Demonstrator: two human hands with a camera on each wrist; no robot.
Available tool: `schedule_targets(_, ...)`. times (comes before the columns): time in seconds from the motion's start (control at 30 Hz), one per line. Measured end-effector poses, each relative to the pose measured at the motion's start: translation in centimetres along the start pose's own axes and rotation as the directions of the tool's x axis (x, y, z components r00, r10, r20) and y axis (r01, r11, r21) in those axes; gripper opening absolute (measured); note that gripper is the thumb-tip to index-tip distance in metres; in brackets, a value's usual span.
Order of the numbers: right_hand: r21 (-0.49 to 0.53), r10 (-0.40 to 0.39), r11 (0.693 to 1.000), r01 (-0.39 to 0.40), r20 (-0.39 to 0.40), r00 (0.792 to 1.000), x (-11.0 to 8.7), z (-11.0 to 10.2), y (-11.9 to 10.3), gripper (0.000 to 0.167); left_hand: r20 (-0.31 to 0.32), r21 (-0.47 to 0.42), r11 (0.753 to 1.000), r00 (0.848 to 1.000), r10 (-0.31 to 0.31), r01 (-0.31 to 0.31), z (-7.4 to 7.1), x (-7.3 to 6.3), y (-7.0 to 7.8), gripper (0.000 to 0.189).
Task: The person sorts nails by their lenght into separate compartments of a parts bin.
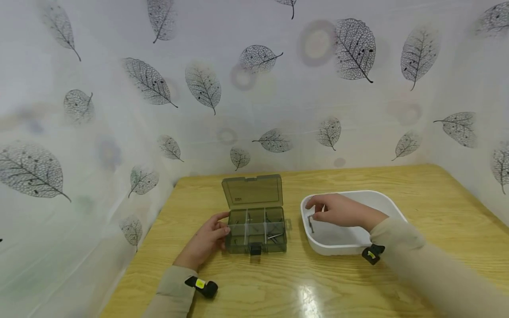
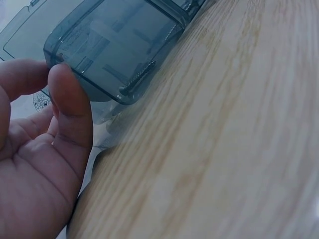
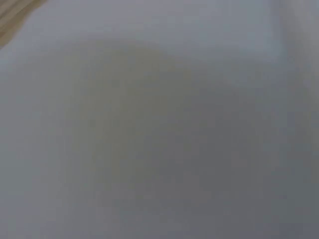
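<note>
A smoky clear compartment box (image 1: 256,229) stands on the table, its lid (image 1: 254,192) raised at the back. Several screws lie in its sections, one showing through the wall as a dark screw (image 2: 137,77). My left hand (image 1: 204,243) holds the box by its left side; up close, thumb (image 2: 70,94) and forefinger pinch a corner. Inside the white tray (image 1: 328,250), my right hand (image 1: 338,210) reaches down at the left end, forefinger and thumb spread apart. Right by the thumb tip are a few small screws (image 1: 311,227). The right wrist view shows mostly blurred white tray.
The wooden table (image 1: 258,287) carries the box at centre and the tray to its right. A black latch (image 1: 256,249) sits on the box's front. Behind and at both sides hangs a white leaf-print curtain (image 1: 286,101).
</note>
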State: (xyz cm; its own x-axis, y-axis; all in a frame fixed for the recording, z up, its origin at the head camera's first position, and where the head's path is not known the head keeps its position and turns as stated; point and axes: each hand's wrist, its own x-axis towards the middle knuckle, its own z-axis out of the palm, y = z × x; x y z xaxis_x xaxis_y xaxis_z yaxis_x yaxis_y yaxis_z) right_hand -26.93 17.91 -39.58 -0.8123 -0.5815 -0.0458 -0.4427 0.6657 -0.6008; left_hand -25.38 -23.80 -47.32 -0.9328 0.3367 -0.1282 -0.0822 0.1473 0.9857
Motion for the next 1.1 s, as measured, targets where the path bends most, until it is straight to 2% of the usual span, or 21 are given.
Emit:
schedule_targets(0.17, -0.003, 0.032, 1.0, -0.032, 0.048, 0.998, -0.3, 0.0, 1.6, 0.037, 0.006, 0.008, 1.0, 1.0, 0.001, -0.001, 0.0, -0.1, 0.1, 0.058)
schedule_targets(0.33, 0.1, 0.106, 0.987, -0.123, 0.164, 0.981, -0.3, 0.2, 3.0, 0.049, 0.002, 0.008, 1.0, 1.0, -0.006, 0.006, 0.1, -0.1, 0.2, 0.057)
schedule_targets(0.43, 0.149, 0.109, 0.979, -0.139, 0.197, 0.974, -0.1, 0.3, 3.6, 0.051, -0.005, 0.008, 1.0, 1.0, -0.008, 0.008, 0.1, -0.1, 0.3, 0.056)
schedule_targets(0.53, 0.142, 0.108, 0.98, -0.137, 0.192, 0.975, 0.2, 0.5, 4.1, 0.046, -0.006, 0.012, 1.0, 1.0, -0.012, 0.012, 0.1, -0.1, 0.3, 0.056)
schedule_targets(0.77, 0.064, 0.144, 0.986, -0.153, 0.133, 0.981, 0.6, 1.2, 4.6, 0.017, -0.005, 0.015, 1.0, 1.0, -0.013, 0.013, 0.1, -0.2, 0.5, 0.056)
schedule_targets(0.93, -0.034, 0.109, 0.994, -0.106, 0.093, 0.99, 0.8, 1.8, 4.8, 0.014, -0.008, 0.02, 1.0, 1.0, -0.012, 0.012, 0.1, -0.3, 0.6, 0.057)
schedule_targets(1.1, -0.091, 0.113, 0.991, -0.103, 0.108, 0.988, 0.7, 1.9, 4.7, 0.014, -0.002, 0.015, 1.0, 1.0, -0.012, 0.012, 0.2, -0.3, 0.6, 0.057)
